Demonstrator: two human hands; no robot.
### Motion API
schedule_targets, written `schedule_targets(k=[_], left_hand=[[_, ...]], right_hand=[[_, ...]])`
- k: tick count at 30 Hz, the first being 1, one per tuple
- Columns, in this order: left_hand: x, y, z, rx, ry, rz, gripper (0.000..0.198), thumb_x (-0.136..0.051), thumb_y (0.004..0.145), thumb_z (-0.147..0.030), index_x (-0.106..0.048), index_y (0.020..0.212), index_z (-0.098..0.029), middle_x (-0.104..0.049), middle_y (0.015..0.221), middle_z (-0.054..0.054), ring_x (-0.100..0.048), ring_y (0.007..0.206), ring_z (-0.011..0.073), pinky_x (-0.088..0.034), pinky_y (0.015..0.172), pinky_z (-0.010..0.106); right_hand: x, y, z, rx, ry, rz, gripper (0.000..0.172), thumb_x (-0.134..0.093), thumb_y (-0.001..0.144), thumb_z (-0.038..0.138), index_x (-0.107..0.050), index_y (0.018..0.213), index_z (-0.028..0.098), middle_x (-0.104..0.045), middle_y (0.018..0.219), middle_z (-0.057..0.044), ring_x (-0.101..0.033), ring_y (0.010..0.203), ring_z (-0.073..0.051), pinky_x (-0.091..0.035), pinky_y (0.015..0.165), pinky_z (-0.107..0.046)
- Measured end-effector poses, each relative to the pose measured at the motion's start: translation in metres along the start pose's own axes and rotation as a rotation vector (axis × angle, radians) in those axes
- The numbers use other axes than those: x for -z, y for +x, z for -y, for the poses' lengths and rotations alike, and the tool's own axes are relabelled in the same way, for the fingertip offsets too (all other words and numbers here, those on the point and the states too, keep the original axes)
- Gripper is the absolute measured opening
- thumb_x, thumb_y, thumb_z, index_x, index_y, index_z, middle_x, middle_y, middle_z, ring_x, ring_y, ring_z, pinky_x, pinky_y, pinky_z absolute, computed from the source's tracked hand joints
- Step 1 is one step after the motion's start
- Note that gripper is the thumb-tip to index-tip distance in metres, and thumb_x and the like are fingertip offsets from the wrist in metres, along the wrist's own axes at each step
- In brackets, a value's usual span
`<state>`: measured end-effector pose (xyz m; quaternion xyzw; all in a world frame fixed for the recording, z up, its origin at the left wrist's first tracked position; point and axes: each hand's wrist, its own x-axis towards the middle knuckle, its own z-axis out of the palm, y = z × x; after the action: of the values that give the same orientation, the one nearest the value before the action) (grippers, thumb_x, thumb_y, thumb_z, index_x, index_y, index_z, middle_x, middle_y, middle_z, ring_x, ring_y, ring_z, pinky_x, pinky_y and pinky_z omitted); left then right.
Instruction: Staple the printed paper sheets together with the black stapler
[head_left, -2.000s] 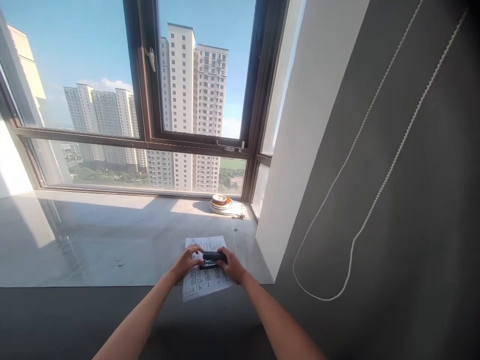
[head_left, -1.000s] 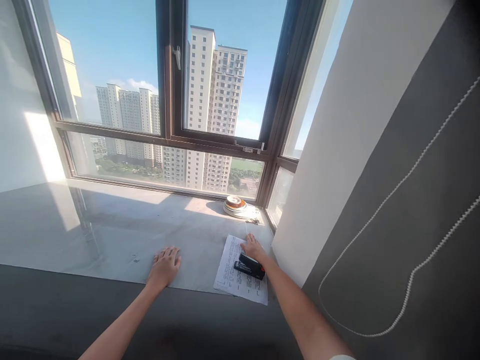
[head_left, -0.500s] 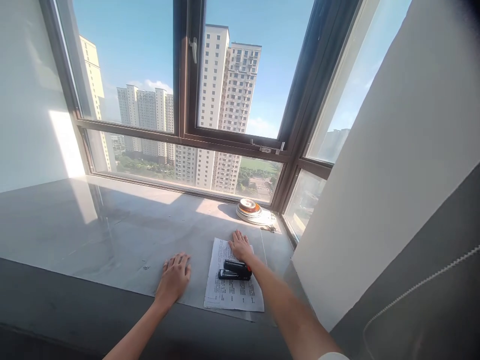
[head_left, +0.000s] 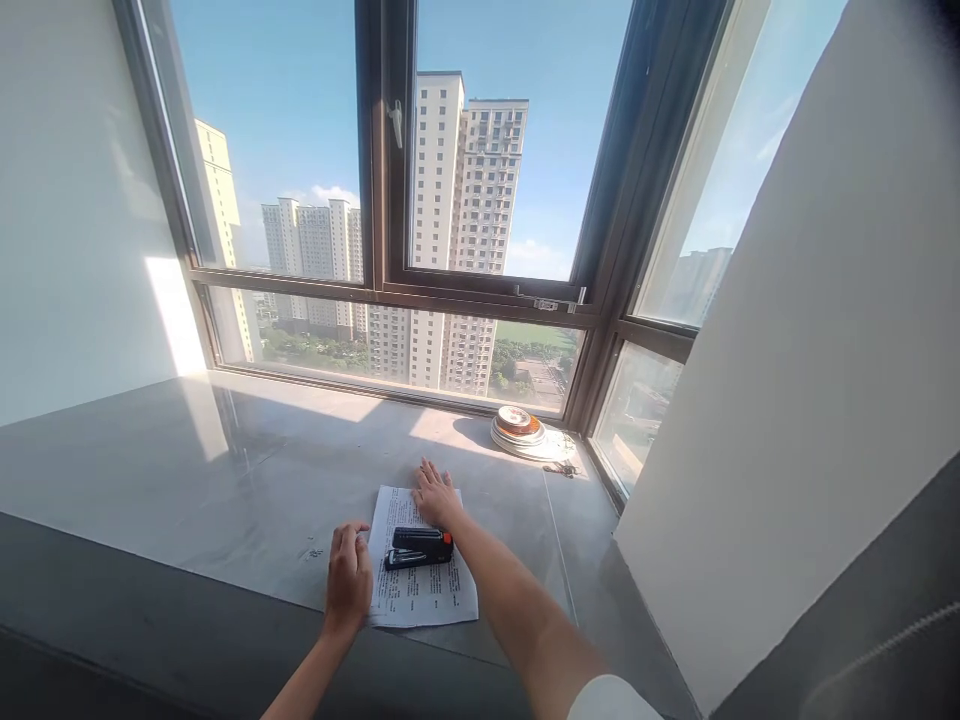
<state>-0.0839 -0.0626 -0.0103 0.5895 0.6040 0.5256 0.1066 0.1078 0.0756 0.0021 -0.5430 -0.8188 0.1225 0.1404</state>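
Observation:
A printed sheet of paper, perhaps a small stack (head_left: 420,606), lies on the grey window sill. Resting on the print is a black stapler (head_left: 418,548) with an orange-red spot at its right end. My right hand (head_left: 438,497) lies flat on the paper's upper part, fingers stretched toward the window, just beyond the stapler. At the paper's left edge stands my left hand (head_left: 349,575), turned on its side with fingers bent and apart from the thumb; nothing shows in its grasp. Its fingertips are close to the edge; contact is hard to see.
Near the window corner sits a coil of white cable with an orange roll on top (head_left: 517,430). A small dark bunch, maybe keys (head_left: 560,468), lies beside it. Small bits (head_left: 311,553) lie left of my left hand. The sill's front edge (head_left: 187,572) drops off toward me.
My right hand has slid left, and the paper and stapler have shifted left with it. My left hand has turned from palm-down to on its side, now against the paper's left edge.

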Motion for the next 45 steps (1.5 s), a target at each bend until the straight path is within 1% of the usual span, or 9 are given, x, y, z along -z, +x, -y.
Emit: schedule_targets(k=[3,10,18,26,31,34,37,40,45], left_hand=[[0.001,0.0,-0.001,0.001,-0.005,0.007,0.035,-0.03,0.102,-0.04,-0.06,0.104,-0.022,-0.062,0.111,0.014,-0.063,0.104,0.0301,-0.054,0.088,0.044],[-0.001,0.005,-0.002,-0.048,0.088,0.092,0.031,-0.032,0.099,-0.035,-0.059,0.091,-0.023,-0.065,0.101,0.012,-0.064,0.093,0.0282,-0.052,0.082,0.04],[-0.007,-0.004,-0.018,-0.313,0.285,0.421,0.032,-0.037,0.103,-0.035,-0.064,0.093,-0.021,-0.07,0.101,0.012,-0.064,0.097,0.0279,-0.05,0.091,0.043],[-0.001,-0.004,-0.029,-0.559,0.332,0.765,0.042,-0.042,0.105,-0.047,-0.066,0.139,-0.038,-0.059,0.152,0.003,-0.053,0.139,0.0311,-0.045,0.113,0.052],[-0.004,-0.002,-0.027,-0.567,0.356,0.765,0.046,-0.042,0.105,-0.052,-0.065,0.143,-0.039,-0.059,0.153,0.003,-0.052,0.141,0.0316,-0.044,0.115,0.052],[-0.007,-0.001,-0.025,-0.573,0.347,0.759,0.046,-0.042,0.104,-0.052,-0.066,0.141,-0.038,-0.061,0.152,0.004,-0.052,0.141,0.0317,-0.045,0.114,0.051],[-0.009,0.001,-0.022,-0.553,0.345,0.775,0.045,-0.042,0.104,-0.051,-0.067,0.139,-0.036,-0.06,0.152,0.004,-0.052,0.141,0.0316,-0.043,0.115,0.051],[-0.012,0.002,-0.02,-0.533,0.33,0.781,0.041,-0.043,0.103,-0.046,-0.069,0.132,-0.033,-0.061,0.151,0.005,-0.052,0.141,0.0306,-0.042,0.115,0.049],[-0.028,-0.01,-0.031,-0.404,0.316,0.672,0.039,-0.038,0.104,-0.042,-0.071,0.117,-0.027,-0.07,0.134,0.009,-0.059,0.13,0.0307,-0.045,0.109,0.048]], right_hand=[[0.003,-0.01,-0.007,-0.017,0.005,-0.007,0.07,-0.034,0.108,0.044,-0.018,0.168,0.01,0.002,0.176,-0.013,-0.002,0.164,-0.026,-0.007,0.131,-0.057],[0.013,-0.055,-0.033,-0.092,0.0,-0.014,0.067,-0.032,0.109,0.044,-0.025,0.167,0.011,-0.009,0.176,-0.013,-0.007,0.164,-0.026,-0.007,0.131,-0.052],[0.032,-0.111,-0.08,-0.218,0.054,-0.086,0.062,-0.036,0.109,0.042,-0.035,0.163,0.012,-0.018,0.175,-0.013,-0.01,0.163,-0.026,-0.005,0.131,-0.048],[0.054,-0.115,-0.076,-0.225,0.254,-0.287,0.046,-0.047,0.102,0.029,-0.056,0.146,0.018,-0.048,0.161,-0.015,-0.035,0.155,-0.029,-0.026,0.127,-0.052],[0.064,-0.159,-0.06,-0.133,0.4,-0.37,0.043,-0.035,0.109,0.042,-0.069,0.124,0.022,-0.072,0.125,-0.008,-0.067,0.118,-0.024,-0.055,0.098,-0.038],[0.05,-0.205,-0.044,0.107,0.496,-0.343,0.038,-0.071,0.093,0.051,-0.07,0.122,0.026,-0.072,0.12,-0.007,-0.068,0.11,-0.026,-0.056,0.092,-0.037],[0.04,-0.241,-0.037,0.139,0.439,-0.372,0.05,-0.083,0.084,0.036,-0.067,0.131,0.028,-0.071,0.123,-0.008,-0.065,0.115,-0.029,-0.053,0.1,-0.043],[0.044,-0.264,-0.048,0.083,0.468,-0.445,0.039,-0.072,0.089,0.026,-0.071,0.128,0.028,-0.073,0.118,-0.007,-0.068,0.11,-0.027,-0.054,0.099,-0.043],[0.065,-0.299,-0.095,-0.071,0.428,-0.658,0.034,-0.063,0.09,0.028,-0.073,0.122,0.024,-0.074,0.112,-0.008,-0.068,0.106,-0.029,-0.055,0.096,-0.045]])
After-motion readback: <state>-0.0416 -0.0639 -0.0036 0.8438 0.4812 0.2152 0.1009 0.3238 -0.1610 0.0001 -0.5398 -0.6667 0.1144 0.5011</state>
